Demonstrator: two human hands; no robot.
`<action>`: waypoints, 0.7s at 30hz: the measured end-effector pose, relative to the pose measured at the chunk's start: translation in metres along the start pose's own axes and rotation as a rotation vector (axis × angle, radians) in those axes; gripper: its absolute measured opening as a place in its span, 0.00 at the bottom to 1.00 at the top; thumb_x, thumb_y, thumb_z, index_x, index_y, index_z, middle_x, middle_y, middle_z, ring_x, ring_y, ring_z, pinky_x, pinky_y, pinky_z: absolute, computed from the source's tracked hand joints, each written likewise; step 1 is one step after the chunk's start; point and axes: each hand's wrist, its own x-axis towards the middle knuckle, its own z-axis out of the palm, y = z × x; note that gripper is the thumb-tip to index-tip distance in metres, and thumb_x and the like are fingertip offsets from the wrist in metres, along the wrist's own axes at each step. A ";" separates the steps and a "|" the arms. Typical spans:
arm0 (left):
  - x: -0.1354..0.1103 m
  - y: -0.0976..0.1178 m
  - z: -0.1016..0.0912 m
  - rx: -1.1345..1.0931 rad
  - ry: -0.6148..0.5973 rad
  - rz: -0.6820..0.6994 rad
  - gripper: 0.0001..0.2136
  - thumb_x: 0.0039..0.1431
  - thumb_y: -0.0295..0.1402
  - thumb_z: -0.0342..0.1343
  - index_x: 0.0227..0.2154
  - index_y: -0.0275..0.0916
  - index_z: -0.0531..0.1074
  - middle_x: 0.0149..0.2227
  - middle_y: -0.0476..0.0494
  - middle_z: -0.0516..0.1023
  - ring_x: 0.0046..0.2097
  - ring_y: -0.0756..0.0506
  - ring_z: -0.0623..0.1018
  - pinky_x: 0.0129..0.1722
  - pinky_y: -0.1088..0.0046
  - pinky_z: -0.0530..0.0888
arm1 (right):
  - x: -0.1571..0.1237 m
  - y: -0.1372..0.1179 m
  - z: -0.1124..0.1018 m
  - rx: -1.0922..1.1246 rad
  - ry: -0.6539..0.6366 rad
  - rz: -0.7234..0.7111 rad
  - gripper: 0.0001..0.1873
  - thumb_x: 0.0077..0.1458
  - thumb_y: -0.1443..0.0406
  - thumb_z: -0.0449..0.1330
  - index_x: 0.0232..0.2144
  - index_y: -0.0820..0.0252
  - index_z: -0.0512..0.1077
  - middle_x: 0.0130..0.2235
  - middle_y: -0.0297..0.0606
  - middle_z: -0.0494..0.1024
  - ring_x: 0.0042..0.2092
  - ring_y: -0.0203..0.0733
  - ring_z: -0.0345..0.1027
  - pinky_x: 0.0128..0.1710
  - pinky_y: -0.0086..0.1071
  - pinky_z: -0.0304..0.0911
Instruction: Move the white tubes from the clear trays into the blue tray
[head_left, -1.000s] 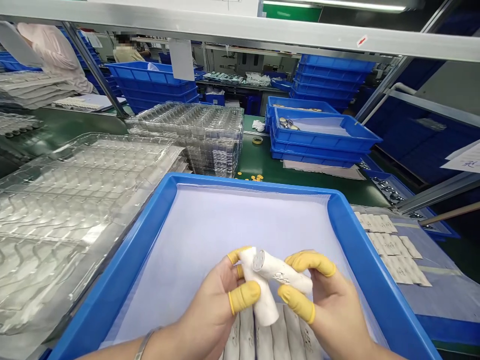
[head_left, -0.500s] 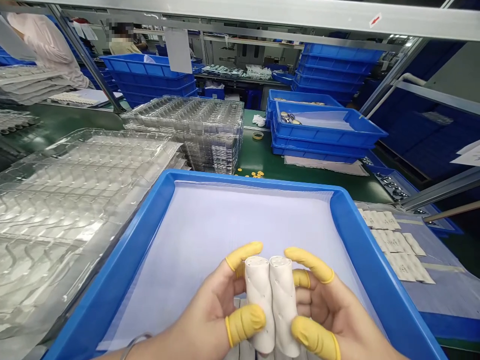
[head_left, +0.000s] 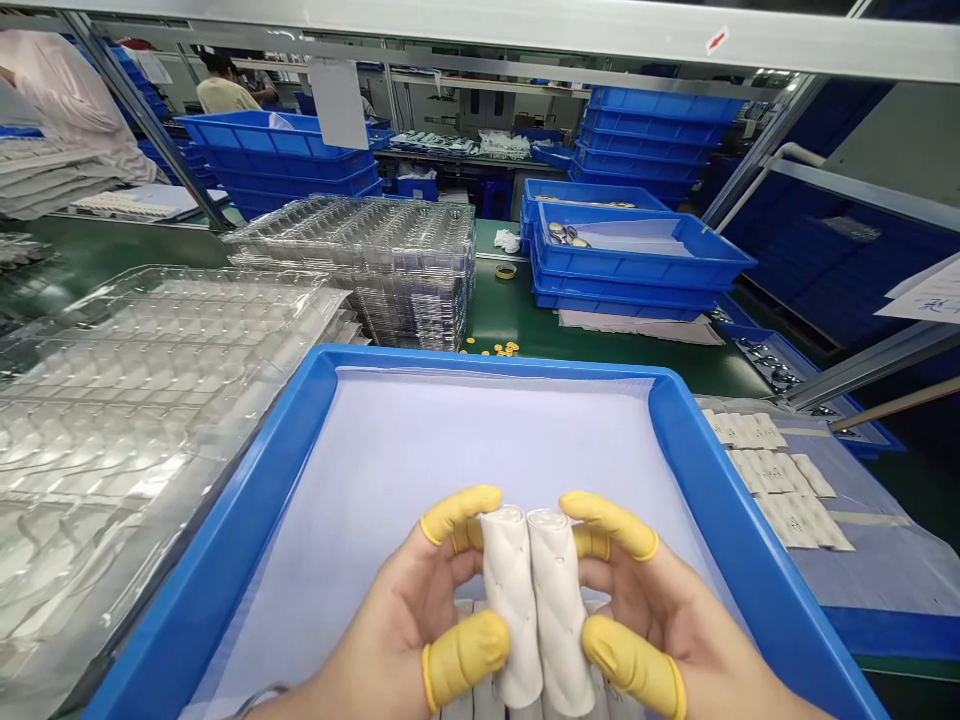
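Note:
Two white paper-wrapped rolls stand side by side over a blue tray, their ends pressed level and facing away from me. My left hand (head_left: 417, 608) is shut on the left roll (head_left: 511, 605), and my right hand (head_left: 642, 606) is shut on the right roll (head_left: 559, 615). Yellow finger cots cover my thumbs and fingertips. The rolls touch along their length, and their surfaces carry faint embossed marks. Below them, more wrapped rolls (head_left: 466, 680) lie in the blue tray (head_left: 487, 358), partly hidden by my hands.
Clear plastic blister trays (head_left: 150, 400) lie to the left, with a tall stack (head_left: 382, 270) behind them. Blue crates (head_left: 637, 240) hold metal discs. Small gold discs (head_left: 499, 348) lie on the green mat. White printed pads (head_left: 772, 490) lie at right. A co-worker's pink sleeve (head_left: 60, 100) shows at top left.
The two rolls, crossed at an angle earlier, now stand parallel and touching, held in both hands. My head view has drifted slightly, shifting the background.

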 end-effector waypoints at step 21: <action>-0.002 -0.002 0.000 0.035 -0.011 -0.151 0.28 0.50 0.35 0.67 0.54 0.52 0.63 0.44 0.44 0.68 0.34 0.49 0.76 0.33 0.70 0.73 | -0.005 -0.011 0.013 0.021 -0.072 -0.033 0.23 0.60 0.53 0.64 0.55 0.33 0.63 0.49 0.39 0.75 0.48 0.54 0.73 0.46 0.48 0.70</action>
